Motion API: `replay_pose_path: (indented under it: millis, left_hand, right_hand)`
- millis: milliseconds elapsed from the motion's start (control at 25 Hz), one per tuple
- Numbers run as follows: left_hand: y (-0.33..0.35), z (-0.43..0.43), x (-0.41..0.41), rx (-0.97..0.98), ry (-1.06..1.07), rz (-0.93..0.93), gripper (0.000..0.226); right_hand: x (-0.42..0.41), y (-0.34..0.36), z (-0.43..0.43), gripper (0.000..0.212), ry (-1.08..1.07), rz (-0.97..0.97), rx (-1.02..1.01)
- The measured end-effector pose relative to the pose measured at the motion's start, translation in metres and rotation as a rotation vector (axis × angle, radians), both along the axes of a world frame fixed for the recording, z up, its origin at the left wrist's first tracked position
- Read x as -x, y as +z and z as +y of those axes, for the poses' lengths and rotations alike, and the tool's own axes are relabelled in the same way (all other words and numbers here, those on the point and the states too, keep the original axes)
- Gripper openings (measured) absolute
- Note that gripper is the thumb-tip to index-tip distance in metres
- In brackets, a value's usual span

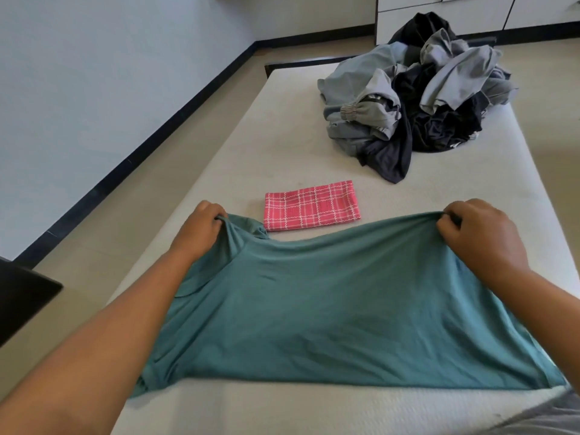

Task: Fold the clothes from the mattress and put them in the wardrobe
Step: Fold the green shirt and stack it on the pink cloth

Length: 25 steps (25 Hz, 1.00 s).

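Both hands pinch the far edge of the green shirt (329, 309), left hand (201, 227) and right hand (480, 237) at its corners, stretched between them over the mattress (251, 146); it looks light, limp and stretchy, best held at its corners

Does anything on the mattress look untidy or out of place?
Only the crumpled heap of grey and black clothes at the far end of the white mattress looks untidy. The pink checked cloth lies folded flat; the left hand and right hand grip the teal shirt.

No readable text, label, brand or number shows on anything here
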State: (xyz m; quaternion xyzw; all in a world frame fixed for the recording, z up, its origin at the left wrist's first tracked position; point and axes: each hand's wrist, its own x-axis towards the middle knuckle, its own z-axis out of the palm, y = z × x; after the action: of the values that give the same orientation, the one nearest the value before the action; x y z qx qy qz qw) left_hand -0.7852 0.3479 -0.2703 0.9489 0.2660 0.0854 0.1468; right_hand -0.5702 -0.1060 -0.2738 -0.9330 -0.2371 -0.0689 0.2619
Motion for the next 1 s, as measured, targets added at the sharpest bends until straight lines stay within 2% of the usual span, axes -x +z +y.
replay_pose_path:
  millis: [80,200,240,320,400,440,520,600,720,880,1000]
  left_hand:
    - [-0.005,-0.009,0.001,0.021,0.038,-0.074,0.02]
    - [-0.016,-0.013,0.001,0.078,0.063,-0.036,0.031]
    - [-0.016,-0.012,-0.002,0.076,0.05,-0.018,0.035]
    - [-0.011,-0.009,-0.012,0.084,0.022,0.034,0.037]
    - [-0.008,-0.006,-0.025,0.106,-0.019,0.169,0.037]
    - [-0.008,-0.004,-0.031,0.102,-0.06,0.263,0.038]
    - [-0.009,0.0,-0.038,0.051,-0.12,0.462,0.046]
    - [-0.009,0.003,-0.045,-0.005,-0.135,0.536,0.037]
    - [-0.005,0.006,-0.046,-0.037,-0.121,0.44,0.011]
    - [0.001,0.004,-0.039,0.061,0.108,0.039,0.003]
    - [0.0,-0.005,-0.044,0.11,0.193,-0.148,0.006]
  right_hand:
    - [-0.006,-0.006,0.001,0.017,-0.058,0.05,0.03]
    - [-0.009,-0.016,0.0,0.019,-0.104,0.196,0.192]
    - [-0.006,-0.018,0.0,0.02,-0.121,0.191,0.232]
    - [0.001,-0.019,0.007,0.023,-0.107,0.053,0.31]
    - [0.012,-0.017,0.023,0.037,0.034,-0.089,0.36]
    - [0.018,-0.017,0.034,0.049,0.131,-0.101,0.377]
    - [0.033,-0.022,0.056,0.072,0.336,0.004,0.473]
    - [0.043,-0.033,0.07,0.087,0.446,0.133,0.586]
    - [0.041,-0.042,0.072,0.094,0.406,0.232,0.605]
    - [0.042,-0.045,0.072,0.094,0.384,0.231,0.631]
    - [0.046,-0.046,0.073,0.093,0.387,0.211,0.64]
